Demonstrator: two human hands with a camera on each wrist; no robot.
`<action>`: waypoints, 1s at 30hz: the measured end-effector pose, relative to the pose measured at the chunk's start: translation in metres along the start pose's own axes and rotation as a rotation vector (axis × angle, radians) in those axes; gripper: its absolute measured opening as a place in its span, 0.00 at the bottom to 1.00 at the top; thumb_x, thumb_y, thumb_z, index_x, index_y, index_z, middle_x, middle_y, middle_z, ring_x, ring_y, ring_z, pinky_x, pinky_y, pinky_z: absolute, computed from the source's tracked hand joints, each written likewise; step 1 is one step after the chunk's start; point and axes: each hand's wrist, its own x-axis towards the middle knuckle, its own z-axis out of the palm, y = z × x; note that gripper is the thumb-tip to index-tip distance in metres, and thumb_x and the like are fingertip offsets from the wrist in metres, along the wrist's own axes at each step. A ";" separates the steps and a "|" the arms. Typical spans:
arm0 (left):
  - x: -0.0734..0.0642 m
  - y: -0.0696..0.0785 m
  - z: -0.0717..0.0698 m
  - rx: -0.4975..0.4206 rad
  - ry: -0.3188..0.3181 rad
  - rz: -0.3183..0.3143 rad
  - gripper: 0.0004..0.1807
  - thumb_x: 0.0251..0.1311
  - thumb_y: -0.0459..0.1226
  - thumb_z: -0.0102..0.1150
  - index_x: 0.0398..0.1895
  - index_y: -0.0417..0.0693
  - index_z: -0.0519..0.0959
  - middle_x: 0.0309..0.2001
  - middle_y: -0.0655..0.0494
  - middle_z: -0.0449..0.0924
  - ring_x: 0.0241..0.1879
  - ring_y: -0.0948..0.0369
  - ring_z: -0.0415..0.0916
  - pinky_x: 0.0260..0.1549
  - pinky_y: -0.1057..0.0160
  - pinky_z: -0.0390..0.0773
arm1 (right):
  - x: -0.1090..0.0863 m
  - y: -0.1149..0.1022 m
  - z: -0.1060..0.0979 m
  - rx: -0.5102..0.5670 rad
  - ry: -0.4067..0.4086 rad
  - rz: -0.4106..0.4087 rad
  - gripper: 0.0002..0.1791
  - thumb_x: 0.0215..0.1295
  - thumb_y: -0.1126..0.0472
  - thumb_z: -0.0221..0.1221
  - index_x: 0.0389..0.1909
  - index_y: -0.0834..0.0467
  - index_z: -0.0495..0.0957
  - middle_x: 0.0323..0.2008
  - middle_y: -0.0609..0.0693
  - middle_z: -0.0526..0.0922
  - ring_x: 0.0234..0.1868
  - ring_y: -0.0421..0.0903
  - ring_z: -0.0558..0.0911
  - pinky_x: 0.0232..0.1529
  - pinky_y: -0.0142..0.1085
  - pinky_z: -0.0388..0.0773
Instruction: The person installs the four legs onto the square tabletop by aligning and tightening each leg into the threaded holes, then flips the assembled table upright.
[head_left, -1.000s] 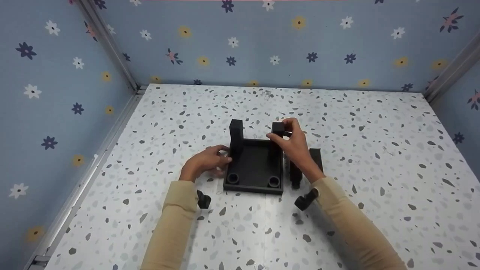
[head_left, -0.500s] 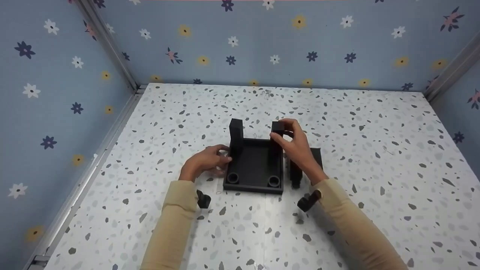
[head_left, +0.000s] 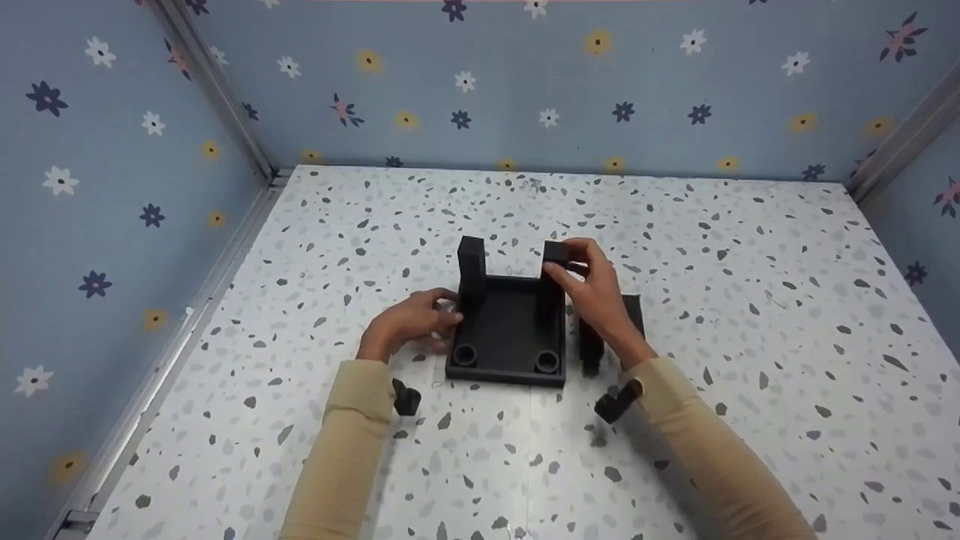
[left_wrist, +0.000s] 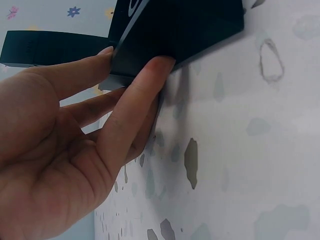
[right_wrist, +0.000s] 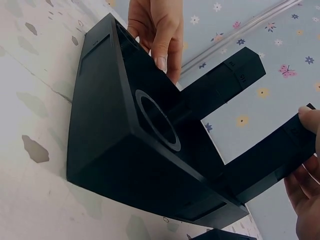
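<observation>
A black square base with a raised rim lies on the speckled table, like an upturned small tabletop. Round sockets show at its two near corners, the right one a ring. From the far corners rise two square posts, the left post and the right post. My right hand pinches the right post near its top, thumb on the near side. At the left rim, my left hand holds the base between thumb and fingers; in the left wrist view its fingertips press the side wall.
Right of the base, partly under my right forearm, lie dark loose pieces, including a long black piece and another black piece. Flowered panels stand at the back and sides. A black wrist camera juts from the right cuff.
My right thumb has moved in against the right post, and the right wrist has shifted slightly right. My left hand and the base stay in place.
</observation>
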 end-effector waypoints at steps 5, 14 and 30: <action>-0.002 0.002 0.000 -0.010 0.002 -0.002 0.27 0.67 0.38 0.55 0.68 0.54 0.63 0.50 0.45 0.78 0.46 0.56 0.79 0.39 0.62 0.82 | 0.001 0.004 0.001 -0.020 0.029 -0.031 0.22 0.59 0.58 0.66 0.51 0.63 0.72 0.46 0.57 0.78 0.49 0.50 0.78 0.57 0.46 0.75; -0.002 0.001 0.002 -0.004 -0.005 0.001 0.26 0.67 0.38 0.55 0.67 0.51 0.63 0.50 0.46 0.77 0.43 0.58 0.78 0.35 0.64 0.82 | 0.000 -0.003 0.004 -0.058 0.051 -0.018 0.21 0.60 0.63 0.65 0.51 0.68 0.71 0.46 0.63 0.78 0.49 0.57 0.79 0.55 0.51 0.76; -0.002 0.004 0.003 0.025 0.006 0.014 0.26 0.66 0.37 0.55 0.67 0.50 0.64 0.48 0.46 0.76 0.39 0.59 0.79 0.35 0.63 0.82 | 0.001 0.001 0.003 -0.119 0.080 -0.116 0.22 0.58 0.59 0.67 0.48 0.65 0.72 0.42 0.58 0.78 0.44 0.53 0.81 0.50 0.47 0.79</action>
